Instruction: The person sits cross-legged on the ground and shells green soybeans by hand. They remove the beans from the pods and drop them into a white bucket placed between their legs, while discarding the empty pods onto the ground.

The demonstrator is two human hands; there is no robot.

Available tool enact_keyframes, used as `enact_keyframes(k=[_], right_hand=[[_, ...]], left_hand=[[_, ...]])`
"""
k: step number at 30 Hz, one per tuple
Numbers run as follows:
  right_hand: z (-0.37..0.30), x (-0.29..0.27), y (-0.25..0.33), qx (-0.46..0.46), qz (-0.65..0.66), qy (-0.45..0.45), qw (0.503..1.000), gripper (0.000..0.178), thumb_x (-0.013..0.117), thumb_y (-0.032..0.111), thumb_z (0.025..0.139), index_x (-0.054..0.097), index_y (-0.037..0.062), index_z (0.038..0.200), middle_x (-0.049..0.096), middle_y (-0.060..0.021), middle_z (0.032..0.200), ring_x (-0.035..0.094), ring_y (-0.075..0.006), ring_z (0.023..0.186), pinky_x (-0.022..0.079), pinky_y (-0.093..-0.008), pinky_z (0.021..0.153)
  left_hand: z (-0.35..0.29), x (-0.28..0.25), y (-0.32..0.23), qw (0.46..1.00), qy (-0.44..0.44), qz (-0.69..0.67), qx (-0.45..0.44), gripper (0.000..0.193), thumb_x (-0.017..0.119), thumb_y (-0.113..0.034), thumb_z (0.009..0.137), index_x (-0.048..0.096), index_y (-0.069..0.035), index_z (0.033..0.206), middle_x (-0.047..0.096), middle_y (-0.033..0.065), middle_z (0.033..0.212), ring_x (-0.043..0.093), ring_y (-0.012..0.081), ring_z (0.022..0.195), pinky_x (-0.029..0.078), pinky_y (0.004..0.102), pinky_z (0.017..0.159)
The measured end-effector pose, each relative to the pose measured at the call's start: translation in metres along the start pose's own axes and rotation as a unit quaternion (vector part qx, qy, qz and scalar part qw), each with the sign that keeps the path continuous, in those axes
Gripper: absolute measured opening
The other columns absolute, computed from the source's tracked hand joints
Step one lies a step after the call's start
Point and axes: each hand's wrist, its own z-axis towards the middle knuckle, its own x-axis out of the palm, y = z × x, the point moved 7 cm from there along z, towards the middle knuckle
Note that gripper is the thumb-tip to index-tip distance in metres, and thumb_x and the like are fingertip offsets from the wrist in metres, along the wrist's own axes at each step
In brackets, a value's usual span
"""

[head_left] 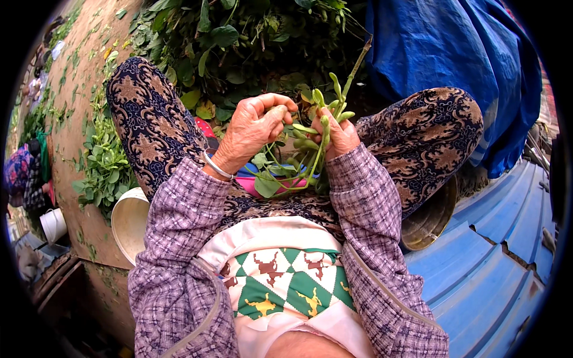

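Two hands work a single leafy bean stalk (334, 107) over the lap. The right hand (335, 136) grips the stalk upright, about six green pods (325, 122) fanning above its fingers. The left hand (255, 126), a silver bangle (216, 167) at its wrist, curls closed, pinching one pod (279, 111). Two pails flank the knees: a pale bucket (128, 221) below-left, a metal bowl (431, 218) below-right.

Smooth, slightly glossy green bean pods (322, 122) in the grip; beside it, a shiny metal bangle (216, 167) and woven plaid cloth sleeves (364, 197).
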Motion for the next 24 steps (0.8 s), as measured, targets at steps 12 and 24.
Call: enact_keyframes(k=[12,24], right_hand=[[0.001,0.004,-0.003,-0.032,-0.099,0.075,0.992,0.034,0.066,0.012,0.078,0.052,0.0033,0.107,0.06,-0.0054,0.095,0.058,-0.0121,0.085,0.048,-0.0267,0.076],[-0.005,0.009,0.01,-0.077,-0.15,0.087,0.982,0.035,0.064,0.01,0.08,0.05,0.0016,0.111,0.059,-0.0069,0.101,0.057,-0.0128,0.09,0.047,-0.0266,0.08]], left_hand=[[-0.005,0.007,0.009,0.985,0.062,-0.152,-0.059,0.013,0.055,-0.013,0.086,0.057,-0.001,0.092,0.052,-0.0022,0.068,0.034,-0.001,0.046,0.026,0.0131,0.04],[-0.003,0.006,0.016,0.969,0.094,-0.209,-0.092,0.02,0.05,-0.008,0.088,0.055,0.005,0.102,0.057,0.0025,0.076,0.039,0.0002,0.05,0.032,0.013,0.044]])
